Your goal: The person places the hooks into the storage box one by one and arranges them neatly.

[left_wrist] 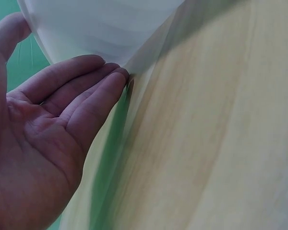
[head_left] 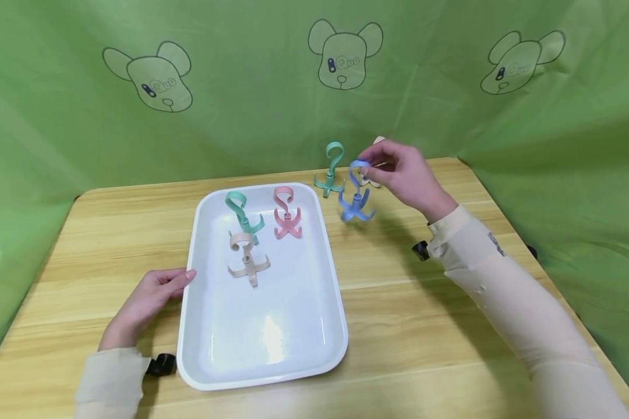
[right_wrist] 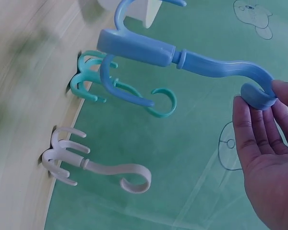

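Observation:
My right hand point(head_left: 403, 171) pinches the curled top of a blue multi-prong hanger hook point(head_left: 356, 205) between thumb and fingers, holding it upright above the table, right of the tray. Behind it a green hook point(head_left: 330, 174) and a beige hook point(right_wrist: 69, 158) stand on the table; in the head view the hand partly hides the beige one. My left hand point(head_left: 149, 299) holds the left rim of a white tray point(head_left: 264, 372), thumb over the edge and fingers against its outer side. Inside the tray are a green hook point(head_left: 237, 203), a pink hook point(head_left: 287, 221) and a beige hook point(head_left: 249, 267).
The wooden table point(head_left: 398, 326) extends around the tray. A green curtain point(head_left: 251, 128) printed with cartoon bear heads rises behind the table's back edge and along its right side. A black wrist-worn piece point(head_left: 161, 365) sits close to the tray's left side.

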### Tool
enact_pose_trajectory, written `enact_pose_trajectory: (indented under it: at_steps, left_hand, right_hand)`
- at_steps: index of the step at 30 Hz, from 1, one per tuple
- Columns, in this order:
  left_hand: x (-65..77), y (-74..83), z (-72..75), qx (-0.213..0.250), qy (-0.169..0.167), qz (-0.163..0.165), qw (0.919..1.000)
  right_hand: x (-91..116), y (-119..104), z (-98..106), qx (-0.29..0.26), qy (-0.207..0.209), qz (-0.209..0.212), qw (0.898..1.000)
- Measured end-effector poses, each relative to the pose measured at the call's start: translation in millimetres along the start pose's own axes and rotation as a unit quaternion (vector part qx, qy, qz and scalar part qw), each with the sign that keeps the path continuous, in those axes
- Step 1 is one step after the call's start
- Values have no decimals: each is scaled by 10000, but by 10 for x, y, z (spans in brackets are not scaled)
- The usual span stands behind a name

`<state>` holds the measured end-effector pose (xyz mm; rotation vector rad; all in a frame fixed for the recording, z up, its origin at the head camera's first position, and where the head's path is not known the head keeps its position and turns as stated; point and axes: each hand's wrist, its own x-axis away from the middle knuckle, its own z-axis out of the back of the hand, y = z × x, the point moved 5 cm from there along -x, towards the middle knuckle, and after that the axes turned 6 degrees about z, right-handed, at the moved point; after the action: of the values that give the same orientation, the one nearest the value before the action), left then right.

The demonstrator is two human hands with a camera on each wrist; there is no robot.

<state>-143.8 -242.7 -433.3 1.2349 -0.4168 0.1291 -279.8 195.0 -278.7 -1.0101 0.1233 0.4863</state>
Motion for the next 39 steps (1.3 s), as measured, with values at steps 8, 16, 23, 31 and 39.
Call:
enact_pose_trajectory:
  at_steps: [8,16,23,31,39]
  left_hand:
    - [26,13,31,-12,74,62,10000]
    - [-19,25,-31,227,-136,-8,9996]
    - [5,-3,-2,154,-57,65,9998]
    - [0,-14,5,176,4,25,9998]
    - [16,12,4,282,-101,24,9995]
  right_hand:
    - [32,-149,-90,-242,-110,157,9995]
    - [179,-250,-140,-599,-189,313,9975]
    - [140,-365,-245,-820,-365,513,9946]
    - [157,-502,-374,-1091,-630,743,9892]
    - [168,-616,-495,-1411,-845,813,9830]
